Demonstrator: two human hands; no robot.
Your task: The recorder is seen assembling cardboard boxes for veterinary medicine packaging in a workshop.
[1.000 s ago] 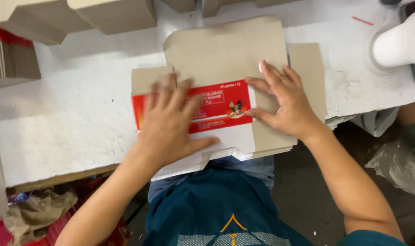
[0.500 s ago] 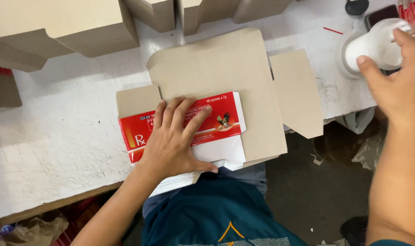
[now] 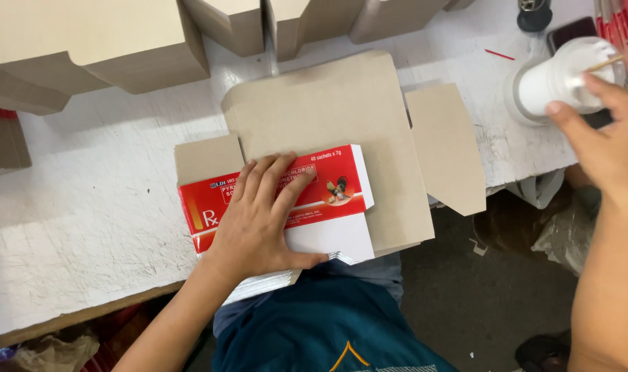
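Left hand lies open, flat on the unfolded red carton; right hand grips the white cup.

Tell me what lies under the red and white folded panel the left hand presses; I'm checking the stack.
Under the red and white panel is the flat brown cardboard blank on the white table. The left hand covers part; anything beneath stays hidden.

Flat carton blank lies on bench, overhanging its near edge. Left hand rests flat on the folded panel atop the blank. Right hand at cup, far right. Folded boxes stand behind the blank.
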